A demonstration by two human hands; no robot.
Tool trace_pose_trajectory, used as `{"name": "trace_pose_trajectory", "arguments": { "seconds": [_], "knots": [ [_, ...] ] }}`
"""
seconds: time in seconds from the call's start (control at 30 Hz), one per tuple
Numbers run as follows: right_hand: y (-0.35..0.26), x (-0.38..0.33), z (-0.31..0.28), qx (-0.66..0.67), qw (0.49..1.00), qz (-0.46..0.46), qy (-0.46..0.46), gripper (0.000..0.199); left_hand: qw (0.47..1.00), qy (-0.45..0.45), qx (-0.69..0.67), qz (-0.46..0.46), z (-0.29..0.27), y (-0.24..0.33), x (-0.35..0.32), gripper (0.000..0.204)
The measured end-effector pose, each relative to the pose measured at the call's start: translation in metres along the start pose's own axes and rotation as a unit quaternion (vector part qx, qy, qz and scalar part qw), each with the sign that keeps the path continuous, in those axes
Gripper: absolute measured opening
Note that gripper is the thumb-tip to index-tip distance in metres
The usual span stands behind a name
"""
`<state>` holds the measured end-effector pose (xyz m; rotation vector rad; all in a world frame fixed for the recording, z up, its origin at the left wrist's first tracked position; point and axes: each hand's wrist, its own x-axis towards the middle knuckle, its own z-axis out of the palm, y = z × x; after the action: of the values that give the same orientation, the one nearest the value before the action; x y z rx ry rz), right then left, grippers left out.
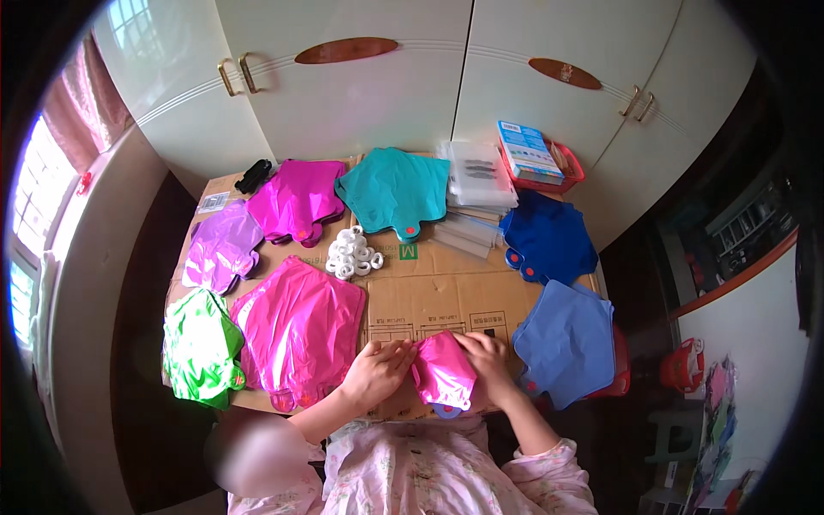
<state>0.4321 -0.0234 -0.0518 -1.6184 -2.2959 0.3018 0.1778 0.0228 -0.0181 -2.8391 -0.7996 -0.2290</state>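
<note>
A small pink piece point(445, 369) sits lower centre in the frame. The left hand point(380, 371), fingers together, touches its left edge; the right hand point(486, 360) curls at its upper right. Pinching? I can't tell. Bare cardboard point(429, 287) opens above.

Cardboard point(455, 287), centre, bore black print point(391, 323), green mark point(408, 251); upper left, white label point(214, 202). Upper right, blue-white packet point(529, 154) carried small print.

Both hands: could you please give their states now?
Left hand: touching left edge of small pink piece; grip unclear.
Right hand: touching its right edge; grip unclear.
</note>
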Motion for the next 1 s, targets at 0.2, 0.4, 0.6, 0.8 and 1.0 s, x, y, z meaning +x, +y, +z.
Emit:
{"name": "trace_pose_trajectory", "arguments": {
  "seconds": [0.2,0.4,0.6,0.8,1.0],
  "knots": [
    [0.006,0.044,-0.012,0.131,0.978,-0.117,0.113,0.029,1.000,-0.001,0.002,-0.017,-0.004,0.002,0.000,0.047],
    [0.014,0.054,-0.006,0.037,0.963,-0.248,0.100,0.028,1.000,-0.005,-0.016,-0.012,-0.006,0.001,0.000,0.045],
    [0.014,0.055,-0.006,0.002,0.960,-0.262,0.095,0.027,0.999,-0.027,-0.015,-0.018,-0.002,0.002,-0.003,0.050],
    [0.012,0.059,-0.016,-0.037,0.953,-0.288,0.083,0.026,1.000,-0.007,0.003,-0.024,-0.005,0.005,-0.008,0.046],
    [0.012,0.059,-0.017,-0.057,0.950,-0.297,0.078,0.026,0.994,0.023,-0.088,0.063,-0.009,0.005,-0.011,0.046]
  ]
}}
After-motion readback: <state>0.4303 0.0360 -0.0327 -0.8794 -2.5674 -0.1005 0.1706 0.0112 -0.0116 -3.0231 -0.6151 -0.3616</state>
